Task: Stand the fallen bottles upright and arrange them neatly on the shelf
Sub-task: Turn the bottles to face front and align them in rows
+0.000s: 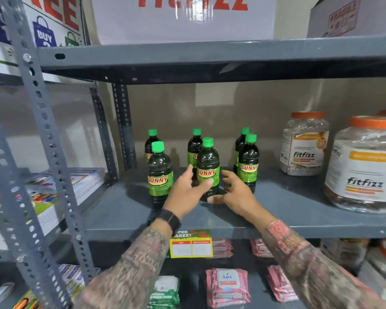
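Several dark bottles with green caps and green "SUNNY" labels stand upright on the grey shelf (276, 204), in a front and a back row. The front middle bottle (208, 166) stands between my two hands. My left hand (185, 192) is just left of it, fingers spread, fingertips close to or brushing its label. My right hand (234, 192) is just right of its base, fingers apart and curled, gripping nothing. The front left bottle (159, 175) and front right bottle (248, 163) stand free. Three more bottles stand behind them, partly hidden.
Two large clear "fitfizz" jars (303, 143) (363, 166) with orange lids stand at the shelf's right. A grey slotted upright (42, 134) runs at the left. White boxes sit on the shelf above. Pink wipe packs (226, 286) lie on the shelf below.
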`<state>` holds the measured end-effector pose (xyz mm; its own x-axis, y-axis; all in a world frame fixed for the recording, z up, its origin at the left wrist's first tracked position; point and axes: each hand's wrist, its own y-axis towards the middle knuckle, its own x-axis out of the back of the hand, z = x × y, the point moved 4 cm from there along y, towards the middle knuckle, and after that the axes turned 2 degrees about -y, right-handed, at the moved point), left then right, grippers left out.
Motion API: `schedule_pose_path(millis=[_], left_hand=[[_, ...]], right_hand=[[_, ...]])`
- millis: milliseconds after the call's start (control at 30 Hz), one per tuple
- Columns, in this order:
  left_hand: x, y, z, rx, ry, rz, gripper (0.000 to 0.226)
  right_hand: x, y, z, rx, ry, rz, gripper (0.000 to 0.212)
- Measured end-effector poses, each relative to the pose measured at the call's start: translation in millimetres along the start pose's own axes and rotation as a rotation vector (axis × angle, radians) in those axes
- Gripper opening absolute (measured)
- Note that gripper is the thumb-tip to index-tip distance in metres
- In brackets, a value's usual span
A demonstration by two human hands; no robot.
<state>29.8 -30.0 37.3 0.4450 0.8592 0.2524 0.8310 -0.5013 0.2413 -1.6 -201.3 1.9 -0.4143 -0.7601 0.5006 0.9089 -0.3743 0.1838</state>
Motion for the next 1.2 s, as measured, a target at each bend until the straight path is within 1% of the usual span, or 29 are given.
schedule_pose_path(millis=[67,200,300,433,533,667,833,900,933,1000,1033,1067,1133,1167,1200], left_hand=[[-3.1,26.4,3.2,-0.03,0.011,-0.047,0.069],[-5.8,47.4,23.0,-0.029,-0.091,-0.024,0.041],[-9.5,45.0,30.9,-0.033,-0.105,-0.016,0.037],[-11.1,37.0,34.7,-0.032,-0.124,-0.03,0.039],[-11.7,29.6,36.4,-0.046,-0.116,-0.011,0.04],[-11.4,17.6,36.7,-0.062,-0.096,-0.013,0.047],[-12.8,7.1,33.4,-0.06,-0.096,-0.031,0.045],[-12.9,1.4,33.0,-0.041,-0.108,-0.021,0.053],[-11.4,-3.2,34.0,-0.011,-0.138,-0.023,0.062],[-4.3,-16.4,34.1,0.073,-0.169,-0.106,0.078],[0.3,-23.4,34.9,0.1,-0.133,-0.176,0.079],[2.4,-31.6,34.2,0.098,-0.086,-0.249,0.072],[-3.4,-48.8,23.6,0.02,-0.003,-0.353,0.045],[-12.2,-54.4,16.2,-0.025,0.02,-0.362,0.034],[-24.0,-57.5,8.7,-0.056,0.033,-0.335,0.027]], right_hand=[[-5.7,13.5,-1.9,0.031,0.062,0.018,0.105],[-13.4,25.5,-7.1,0.085,0.106,0.007,0.082],[-14.2,26.9,-10.0,0.11,0.126,0.009,0.08],[-10.3,19.8,-9.7,0.118,0.099,0.025,0.078],[-8.6,11.0,-13.0,0.138,0.072,0.032,0.079],[-7.5,-0.9,-11.8,0.155,0.062,0.027,0.076],[-7.5,-9.5,-6.2,0.161,0.052,0.049,0.081],[-3.6,-15.5,-4.0,0.163,0.035,0.068,0.09],[0.4,-19.6,-4.8,0.153,0.03,0.079,0.095],[15.4,-28.8,-11.1,0.128,0.018,0.095,0.101],[24.7,-32.8,-16.6,0.115,0.009,0.106,0.1],[35.4,-37.5,-23.7,0.1,-0.002,0.113,0.097],[57.7,-44.2,-36.5,0.075,-0.044,0.101,0.091],[68.4,-44.9,-42.0,0.063,-0.077,0.08,0.088],[77.6,-44.7,-45.7,0.054,-0.111,0.055,0.086]])
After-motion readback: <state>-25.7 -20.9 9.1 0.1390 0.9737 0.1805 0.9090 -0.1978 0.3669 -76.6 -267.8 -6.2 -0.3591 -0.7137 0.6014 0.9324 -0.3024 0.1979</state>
